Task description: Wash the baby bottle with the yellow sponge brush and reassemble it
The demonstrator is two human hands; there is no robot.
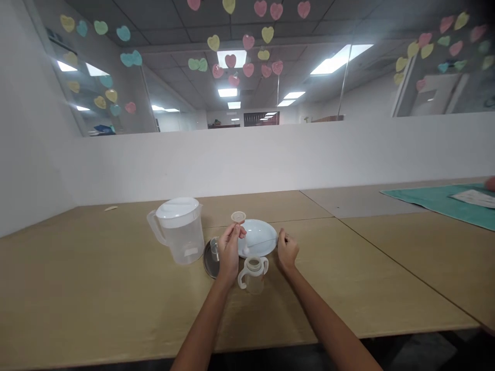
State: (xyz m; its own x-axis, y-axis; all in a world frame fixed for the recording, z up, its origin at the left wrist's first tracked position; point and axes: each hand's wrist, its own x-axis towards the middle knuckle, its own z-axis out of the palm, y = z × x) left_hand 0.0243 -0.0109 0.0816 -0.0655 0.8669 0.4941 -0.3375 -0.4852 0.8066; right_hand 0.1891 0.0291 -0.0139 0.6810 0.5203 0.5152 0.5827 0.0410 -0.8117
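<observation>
My left hand [230,250] pinches a round, pale translucent lid [238,217], raised over the left edge of a white oval dish [266,234]. A pale tube-like piece with a small white end [246,250] hangs below that hand. My right hand [288,248] is closed at the dish's right edge, gripping a thin rod [265,241] that slants left to the white end. Whether the rod touches it I cannot tell. Between my forearms stands a clear two-handled cup [254,281], upright with its top uncovered.
A translucent lidded pitcher [181,234] stands at left. Beside my left hand, a dark round tray [209,264] holds a small clear cup [214,248]. A teal mat [436,198] with a white sheet [475,198] lies far right, near part of another person's hand [490,183].
</observation>
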